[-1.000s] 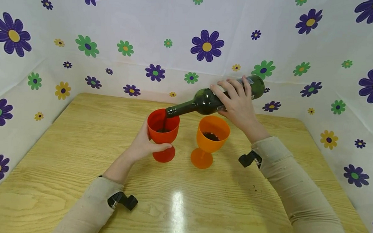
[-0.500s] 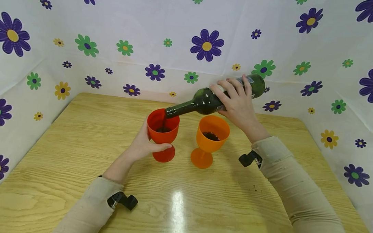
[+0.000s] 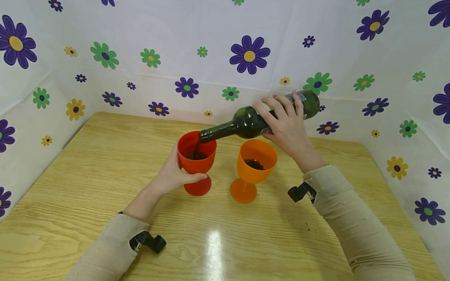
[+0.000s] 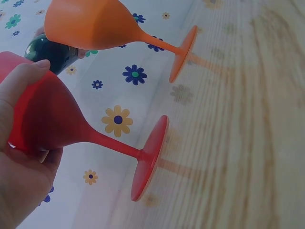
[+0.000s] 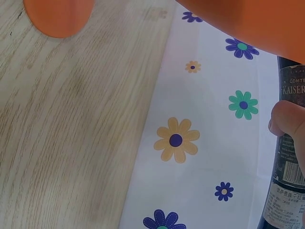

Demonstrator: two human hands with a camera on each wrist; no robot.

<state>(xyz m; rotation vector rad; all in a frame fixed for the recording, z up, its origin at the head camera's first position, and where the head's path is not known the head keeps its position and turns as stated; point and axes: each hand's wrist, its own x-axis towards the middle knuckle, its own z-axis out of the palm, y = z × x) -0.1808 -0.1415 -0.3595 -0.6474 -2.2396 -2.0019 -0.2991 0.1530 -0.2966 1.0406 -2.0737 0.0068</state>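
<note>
A red goblet (image 3: 198, 166) stands on the wooden table, and my left hand (image 3: 173, 171) grips its bowl, thumb across the near side. The left wrist view shows the red goblet's (image 4: 52, 109) stem and foot, with the left hand (image 4: 24, 157) curled round the bowl. My right hand (image 3: 286, 126) holds a dark green wine bottle (image 3: 244, 122) tilted down to the left, its mouth over the red rim. A thin dark stream runs from it into dark liquid inside. In the right wrist view a thumb (image 5: 288, 117) presses the labelled bottle (image 5: 286, 167).
An orange goblet (image 3: 255, 164) with dark liquid in it stands right of the red one, below the bottle. The wooden table (image 3: 184, 242) reaches back to a flower-printed cloth (image 3: 213, 36) on several sides. Small dark specks (image 3: 307, 227) lie at the right.
Dark liquid keeps flowing from the bottle into the red goblet. The hands, bottle and both goblets hold nearly the same positions.
</note>
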